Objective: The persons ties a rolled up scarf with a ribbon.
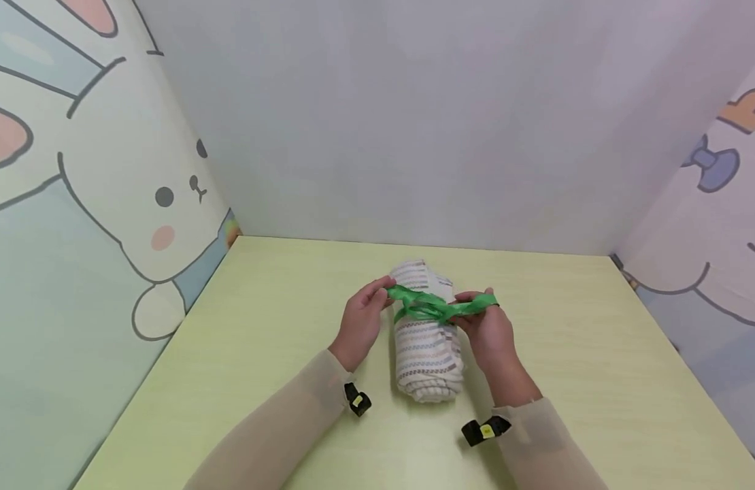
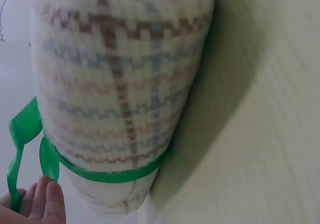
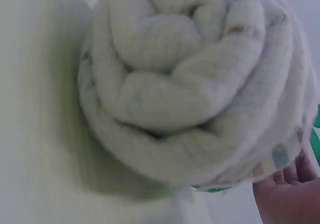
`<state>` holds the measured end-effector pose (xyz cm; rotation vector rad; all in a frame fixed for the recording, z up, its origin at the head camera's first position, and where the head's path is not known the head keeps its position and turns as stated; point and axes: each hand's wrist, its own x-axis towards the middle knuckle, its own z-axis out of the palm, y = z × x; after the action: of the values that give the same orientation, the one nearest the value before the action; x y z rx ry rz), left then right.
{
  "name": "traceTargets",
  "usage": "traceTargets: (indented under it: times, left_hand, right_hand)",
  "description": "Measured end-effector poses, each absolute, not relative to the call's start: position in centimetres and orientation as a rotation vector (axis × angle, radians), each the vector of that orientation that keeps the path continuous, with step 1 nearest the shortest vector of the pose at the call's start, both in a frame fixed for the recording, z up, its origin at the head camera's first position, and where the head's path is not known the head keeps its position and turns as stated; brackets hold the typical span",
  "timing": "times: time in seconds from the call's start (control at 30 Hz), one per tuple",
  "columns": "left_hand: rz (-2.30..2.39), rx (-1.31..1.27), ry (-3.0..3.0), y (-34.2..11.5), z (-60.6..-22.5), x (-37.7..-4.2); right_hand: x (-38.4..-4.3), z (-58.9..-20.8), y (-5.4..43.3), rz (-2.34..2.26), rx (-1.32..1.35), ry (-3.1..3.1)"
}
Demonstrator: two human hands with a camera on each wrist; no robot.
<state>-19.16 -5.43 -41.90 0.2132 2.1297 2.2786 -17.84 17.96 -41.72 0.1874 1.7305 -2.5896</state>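
A rolled cloth [image 1: 428, 354], white with brown, blue and pink woven stripes, lies lengthwise on the table. Round its upper half runs a green ribbon [image 1: 423, 305], gathered in a knot or bow on top. At the roll's left side my left hand [image 1: 361, 323] pinches one ribbon end between thumb and fingers. On the other side my right hand [image 1: 489, 333] holds the ribbon's right part. The left wrist view shows the green band [image 2: 112, 176] passing snugly about the roll. Spiral folds at the roll's near end [image 3: 170, 89] fill the right wrist view, hiding most of the ribbon.
The pale yellow-green table [image 1: 279, 299] extends to both sides of the roll. A plain light wall [image 1: 402, 136] stands behind it. Side panels with a cartoon rabbit [image 1: 126, 184] and another cartoon figure [image 1: 708, 238] border the left and right.
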Motion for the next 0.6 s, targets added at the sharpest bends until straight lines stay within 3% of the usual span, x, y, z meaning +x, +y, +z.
traceTargets:
  times: [0.2, 0.6]
  left_hand:
    - [2.350, -0.037, 2.072, -7.8, -42.5, -19.4]
    - [2.250, -0.124, 2.142, -12.5, -42.6, -18.8]
  right_hand:
    - [-18.0, -42.6, 19.4, -2.596, 0.165, 1.618]
    - [-18.4, -43.1, 22.5, -2.664, 0.266, 1.504]
